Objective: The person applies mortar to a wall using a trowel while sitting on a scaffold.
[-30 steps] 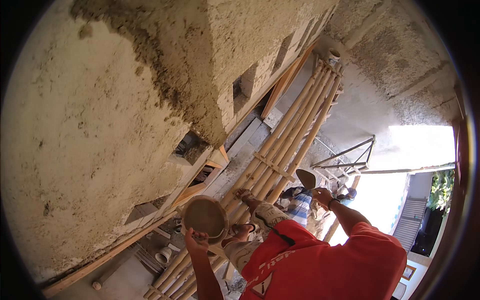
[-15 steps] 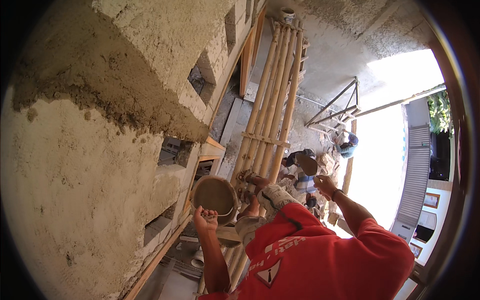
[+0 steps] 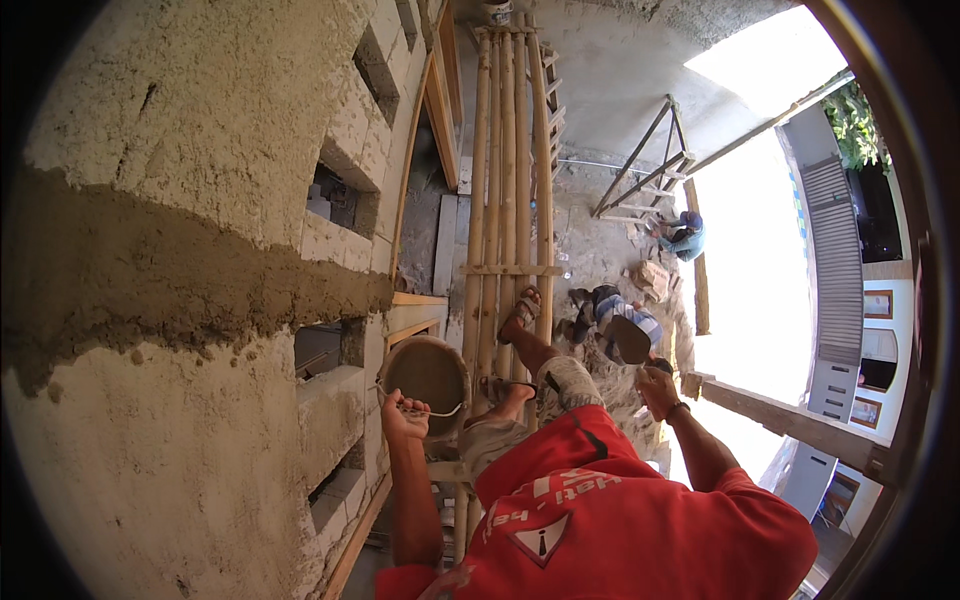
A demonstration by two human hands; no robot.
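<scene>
My left hand [image 3: 405,415] is closed around the wire handle of a round bucket [image 3: 440,346], which hangs beside the wall at knee level. Its grey-brown inside shows, but how full it is I cannot tell. In my right hand [image 3: 656,392] is a trowel [image 3: 628,342] with a broad dark blade, held out to the right, away from the wall. The handle is mostly covered by my fingers. To my left, a dark band of wet mortar [image 3: 200,265] runs across the pale wall [image 3: 170,440]. Neither hand touches the wall.
I stand on a narrow scaffold of bamboo poles [image 3: 507,170] with a crosspiece [image 3: 512,270]. Block openings [image 3: 345,205] and wooden frames line the wall. Below right, a person in blue [image 3: 686,238] and another person [image 3: 628,318] are near a trestle [image 3: 655,165]. A small bucket [image 3: 497,12] stands at the far end.
One foot has stepped forward along the poles, and my view has turned and moved along the wall. Bucket and trowel stay in my hands.
</scene>
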